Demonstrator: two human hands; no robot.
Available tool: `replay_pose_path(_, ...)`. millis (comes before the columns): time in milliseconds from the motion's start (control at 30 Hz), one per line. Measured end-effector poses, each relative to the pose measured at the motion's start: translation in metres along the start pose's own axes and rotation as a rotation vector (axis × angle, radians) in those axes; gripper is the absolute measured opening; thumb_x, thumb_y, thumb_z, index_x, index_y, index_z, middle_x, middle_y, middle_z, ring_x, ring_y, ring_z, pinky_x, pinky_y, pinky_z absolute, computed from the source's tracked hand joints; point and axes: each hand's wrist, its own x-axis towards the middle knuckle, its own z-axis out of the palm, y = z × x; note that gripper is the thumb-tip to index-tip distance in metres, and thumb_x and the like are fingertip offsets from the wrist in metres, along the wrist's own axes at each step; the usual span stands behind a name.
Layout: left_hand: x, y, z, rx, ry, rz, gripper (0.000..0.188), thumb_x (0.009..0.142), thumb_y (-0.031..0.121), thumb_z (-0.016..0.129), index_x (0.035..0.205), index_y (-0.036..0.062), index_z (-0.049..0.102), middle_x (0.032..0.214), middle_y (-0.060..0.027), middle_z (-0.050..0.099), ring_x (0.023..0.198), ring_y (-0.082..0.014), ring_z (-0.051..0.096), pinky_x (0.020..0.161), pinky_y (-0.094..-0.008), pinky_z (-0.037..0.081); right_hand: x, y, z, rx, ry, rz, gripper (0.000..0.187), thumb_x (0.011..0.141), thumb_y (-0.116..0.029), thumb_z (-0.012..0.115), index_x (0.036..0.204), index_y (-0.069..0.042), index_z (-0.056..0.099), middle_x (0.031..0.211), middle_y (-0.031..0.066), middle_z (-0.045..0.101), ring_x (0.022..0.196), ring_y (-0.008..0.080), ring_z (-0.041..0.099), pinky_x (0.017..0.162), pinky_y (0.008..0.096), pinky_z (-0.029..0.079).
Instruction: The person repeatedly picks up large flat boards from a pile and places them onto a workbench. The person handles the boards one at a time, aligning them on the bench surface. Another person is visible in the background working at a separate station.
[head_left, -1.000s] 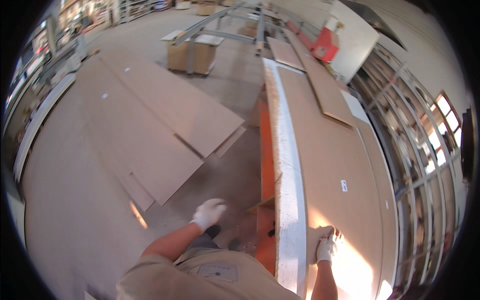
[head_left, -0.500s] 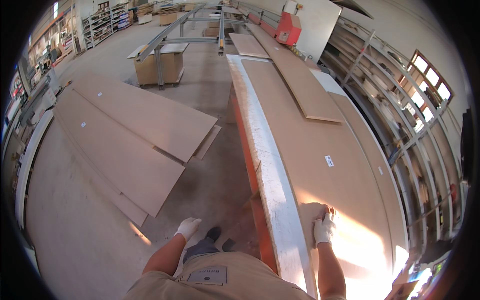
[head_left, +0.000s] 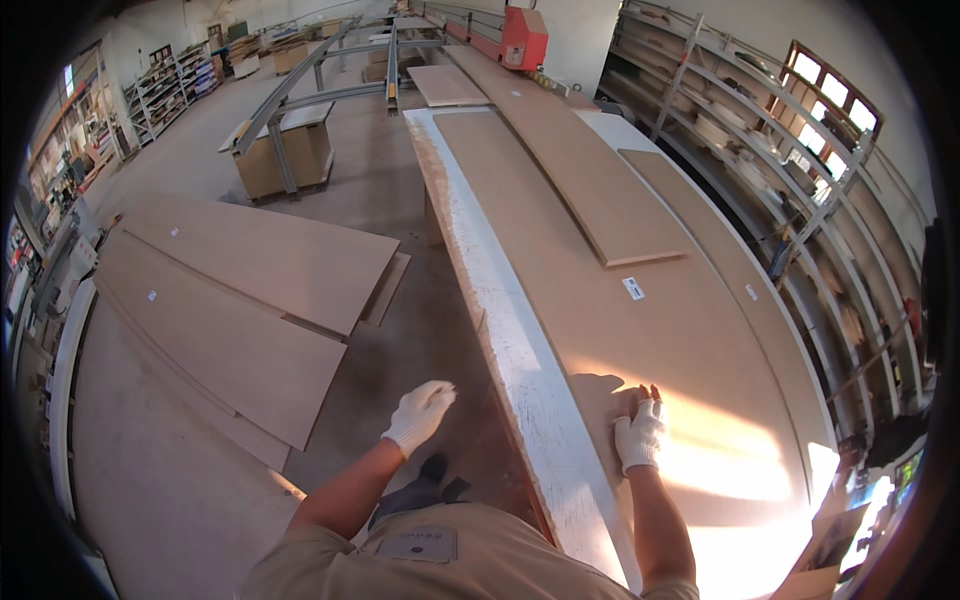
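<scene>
My right hand (head_left: 641, 432), in a white glove with bare fingertips, rests on a long brown board (head_left: 560, 290), its fingers stretched forward and slightly apart. The board lies on a worn white-topped table (head_left: 545, 410) and carries a small white label (head_left: 633, 288). My left hand (head_left: 420, 415), gloved the same way, hangs in the air left of the table edge. Its fingers are curled together, with nothing visible in them. Farther along, a narrower brown board (head_left: 590, 190) lies over the first one, and another brown strip (head_left: 720, 240) lies along the table's right side.
Several large brown panels (head_left: 240, 300) lie stacked at the left. Ahead stand metal rails (head_left: 392, 70), a board-covered block (head_left: 285, 155) and a red machine head (head_left: 524, 40). Shelving (head_left: 740, 110) with boards lines the right wall. Sunlight falls across the table's near end.
My left hand has risen forward and to the right, toward the table edge. My right hand stays on the board. The whole view has shifted slightly.
</scene>
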Motion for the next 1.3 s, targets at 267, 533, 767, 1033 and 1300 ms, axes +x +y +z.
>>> replay_pose_path(267, 0.138, 0.072, 0.04, 0.097, 0.08, 0.345, 0.036, 0.099, 0.032, 0.067, 0.124, 0.0068, 0.073, 0.123, -0.0192, 0.074, 0.119, -0.0395, 0.069, 0.103, -0.046, 0.055, 0.002, -0.002, -0.006, -0.049, 0.021, 0.091, 0.071, 0.086, -0.012, 0.074, 0.153, -0.005, 0.055, 0.167, 0.0125, 0.042, 0.154, 0.0316, 0.038, 0.127, 0.04, 0.036)
replay_pose_path(533, 0.302, 0.056, 0.066, 0.637, 0.218, 0.478, 0.047, 0.097, 0.038, 0.067, 0.128, 0.0036, 0.062, 0.134, -0.0199, 0.059, 0.132, -0.0417, 0.051, 0.115, -0.0525, 0.04, -0.001, 0.026, 0.018, 0.033, 0.25, 0.063, 0.055, 0.085, -0.003, 0.07, 0.14, -0.003, 0.061, 0.158, 0.0192, 0.05, 0.146, 0.0396, 0.047, 0.119, 0.0486, 0.044)
replay_pose_path(767, 0.301, 0.079, 0.052, 0.661, 0.059, 0.453, 0.051, 0.096, 0.041, 0.068, 0.124, -0.0008, 0.06, 0.135, -0.0213, 0.054, 0.137, -0.0437, 0.044, 0.121, -0.0593, 0.03, 0.075, -0.003, 0.006, -0.236, 0.299, -0.117, 0.067, 0.084, -0.008, 0.075, 0.147, 0.0, 0.055, 0.16, 0.0217, 0.047, 0.149, 0.0504, 0.043, 0.12, 0.0583, 0.044)
replay_pose_path(1033, 0.307, 0.077, 0.051, 0.671, 0.119, 0.531, 0.049, 0.093, 0.04, 0.069, 0.118, -0.0003, 0.062, 0.133, -0.0217, 0.055, 0.136, -0.0447, 0.044, 0.121, -0.0625, 0.028, 0.345, -0.108, 0.04, -0.351, 0.054, -0.151, 0.062, 0.1, -0.032, 0.06, 0.157, -0.008, 0.049, 0.164, 0.0207, 0.046, 0.156, 0.0378, 0.035, 0.132, 0.0503, 0.023)
replay_pose_path(1300, 0.307, 0.094, 0.039, 0.633, 0.035, 0.499, 0.052, 0.089, 0.036, 0.072, 0.119, -0.004, 0.057, 0.126, -0.0205, 0.053, 0.124, -0.0408, 0.047, 0.112, -0.0585, 0.034, 0.48, -0.177, 0.097, -0.413, 0.055, -0.228, 0.056, 0.104, -0.038, 0.049, 0.146, -0.003, 0.06, 0.158, 0.0238, 0.053, 0.154, 0.0389, 0.038, 0.125, 0.0496, 0.03)
